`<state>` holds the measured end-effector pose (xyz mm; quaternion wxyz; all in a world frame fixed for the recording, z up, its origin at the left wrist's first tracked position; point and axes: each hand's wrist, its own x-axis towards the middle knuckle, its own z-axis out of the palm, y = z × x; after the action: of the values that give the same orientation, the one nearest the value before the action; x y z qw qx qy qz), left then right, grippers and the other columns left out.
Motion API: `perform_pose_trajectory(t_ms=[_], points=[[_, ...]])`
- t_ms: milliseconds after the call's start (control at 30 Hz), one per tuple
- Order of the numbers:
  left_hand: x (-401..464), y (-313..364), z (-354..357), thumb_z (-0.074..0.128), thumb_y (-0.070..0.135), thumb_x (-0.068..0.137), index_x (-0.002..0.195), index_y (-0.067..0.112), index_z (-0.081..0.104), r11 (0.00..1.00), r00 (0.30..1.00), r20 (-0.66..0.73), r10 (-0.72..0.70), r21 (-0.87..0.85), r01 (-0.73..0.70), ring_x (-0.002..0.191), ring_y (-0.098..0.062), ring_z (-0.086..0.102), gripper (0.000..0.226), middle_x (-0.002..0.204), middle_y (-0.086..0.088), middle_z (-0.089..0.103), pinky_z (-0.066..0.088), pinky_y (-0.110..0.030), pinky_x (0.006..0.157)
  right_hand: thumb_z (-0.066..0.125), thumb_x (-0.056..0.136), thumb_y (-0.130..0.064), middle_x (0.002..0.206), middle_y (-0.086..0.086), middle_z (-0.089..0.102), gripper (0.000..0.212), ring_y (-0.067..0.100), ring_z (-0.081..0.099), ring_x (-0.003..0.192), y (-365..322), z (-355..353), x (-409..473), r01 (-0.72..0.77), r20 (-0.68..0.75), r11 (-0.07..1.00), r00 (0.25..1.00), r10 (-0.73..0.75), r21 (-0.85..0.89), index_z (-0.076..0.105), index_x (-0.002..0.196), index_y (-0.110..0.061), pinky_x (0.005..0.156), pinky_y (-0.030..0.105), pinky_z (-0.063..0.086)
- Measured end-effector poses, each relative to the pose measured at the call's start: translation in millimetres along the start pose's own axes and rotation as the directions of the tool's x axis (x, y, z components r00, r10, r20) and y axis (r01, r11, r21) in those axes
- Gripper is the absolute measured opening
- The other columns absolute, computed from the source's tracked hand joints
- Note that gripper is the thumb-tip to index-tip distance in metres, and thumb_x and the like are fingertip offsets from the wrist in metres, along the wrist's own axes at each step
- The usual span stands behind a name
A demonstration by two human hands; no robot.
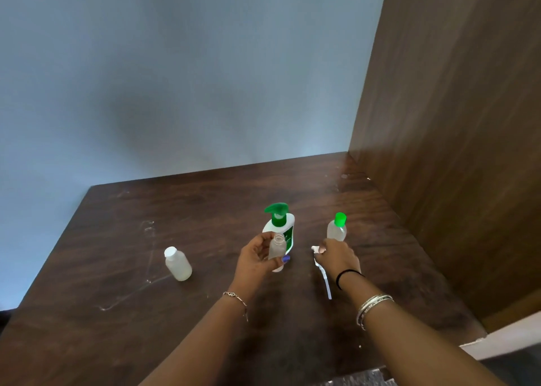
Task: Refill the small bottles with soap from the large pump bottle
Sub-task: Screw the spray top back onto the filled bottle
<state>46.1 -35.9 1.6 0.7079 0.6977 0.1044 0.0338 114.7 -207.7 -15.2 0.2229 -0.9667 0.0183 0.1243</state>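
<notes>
Centre frame, on a dark wood table (117, 268): pump bottle (280, 227) with green head, upright; just in front, left hand (259, 258) grips an uncapped small bottle (277, 248). Right of centre, right hand (336, 258) pinches a white spray cap (316, 250) with its tube, below a green-capped bottle (337, 228). Left, well apart: white-capped bottle (177, 263).

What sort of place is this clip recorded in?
Probably a room in a home: a scuffed dark wooden table set against a plain pale blue wall, with a brown wood-grain panel, perhaps a wardrobe, at its right.

Left grip (257, 258) curled, right grip (336, 257) lowered, pinching.
</notes>
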Motion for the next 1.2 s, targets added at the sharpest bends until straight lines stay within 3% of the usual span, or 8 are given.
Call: perform_pose_trajectory(t_ms=[100,233,367,633,800,967,1067,1200], points=[[-2,-4,10,0.069,-0.013,0.069,0.110,0.012,0.054,0.999,1.000,0.022,-0.020,0.045,0.019,0.108,-0.021,0.058,0.050,0.118,-0.012,0.060,0.046,-0.035,0.099,0.053,0.089,-0.035,0.121,0.011,0.059,0.030,0.033,0.055,0.113,3,3,-2,0.012,0.001,1.000,1.000,-0.012,-0.008,0.060,0.111,-0.017,0.088,0.035,0.045],[-4,-4,22,0.067,-0.015,0.069,0.106,0.010,0.054,0.999,0.998,0.051,-0.028,0.041,0.026,0.101,-0.018,0.058,0.046,0.111,-0.008,0.061,0.047,-0.031,0.095,0.057,0.088,-0.036,0.124,0.010,0.058,0.035,0.032,0.054,0.115,1,7,-3,0.030,-0.005,0.999,1.000,-0.030,-0.044,0.057,0.116,-0.016,0.090,0.036,0.045],[-3,-9,31,0.066,-0.015,0.069,0.107,0.010,0.053,0.998,0.997,0.065,-0.048,0.050,0.045,0.101,-0.017,0.057,0.047,0.111,-0.006,0.060,0.048,-0.015,0.086,0.055,0.087,-0.032,0.122,0.010,0.060,0.031,0.032,0.056,0.113,-1,10,-3,0.014,-0.015,0.999,1.000,-0.014,-0.040,0.060,0.114,-0.017,0.088,0.036,0.047],[5,-2,37,0.064,-0.018,0.070,0.109,0.003,0.053,0.997,0.998,0.051,-0.041,0.070,0.037,0.089,-0.004,0.061,0.046,0.114,-0.012,0.060,0.049,-0.008,0.078,0.060,0.081,-0.025,0.110,0.017,0.066,0.030,0.035,0.058,0.108,-6,-4,-1,0.013,-0.074,0.987,0.997,-0.002,0.160,0.067,0.106,-0.010,0.084,0.031,0.046],[11,15,42,0.069,-0.012,0.069,0.114,0.005,0.053,0.999,0.998,0.061,-0.008,0.035,0.006,0.095,-0.012,0.059,0.050,0.110,-0.005,0.061,0.050,-0.010,0.081,0.066,0.077,-0.022,0.085,0.013,0.069,0.020,0.027,0.063,0.086,-24,-44,0,0.151,-0.191,0.935,0.977,-0.093,0.320,0.068,0.085,-0.004,0.070,0.027,0.041],[19,46,41,0.072,-0.006,0.069,0.112,0.009,0.055,0.996,0.994,0.089,0.063,0.058,-0.068,0.088,-0.001,0.063,0.049,0.108,-0.003,0.062,0.051,-0.010,0.076,0.069,0.080,-0.016,0.080,0.002,0.064,0.020,0.011,0.055,0.074,-60,-110,-1,0.336,-0.391,0.828,0.907,-0.156,0.449,0.070,0.097,-0.004,0.057,0.005,0.037],[21,67,35,0.072,-0.004,0.070,0.114,0.009,0.056,0.992,0.992,0.071,0.107,0.066,-0.112,0.089,-0.004,0.063,0.049,0.110,-0.002,0.063,0.051,-0.015,0.082,0.070,0.080,-0.013,0.079,0.002,0.065,0.014,0.015,0.061,0.075,-87,-143,-6,0.467,-0.456,0.712,0.860,-0.229,0.523,0.069,0.092,-0.005,0.072,0.021,0.050],[21,84,16,0.075,0.004,0.069,0.118,0.011,0.057,0.986,0.990,0.008,0.143,0.084,-0.143,0.106,-0.023,0.061,0.053,0.117,-0.009,0.064,0.048,-0.039,0.098,0.072,0.079,-0.015,0.088,0.011,0.071,0.014,0.028,0.069,0.084,-123,-164,-14,0.589,-0.510,0.548,0.802,-0.311,0.594,0.067,0.091,-0.011,0.083,0.047,0.055]])
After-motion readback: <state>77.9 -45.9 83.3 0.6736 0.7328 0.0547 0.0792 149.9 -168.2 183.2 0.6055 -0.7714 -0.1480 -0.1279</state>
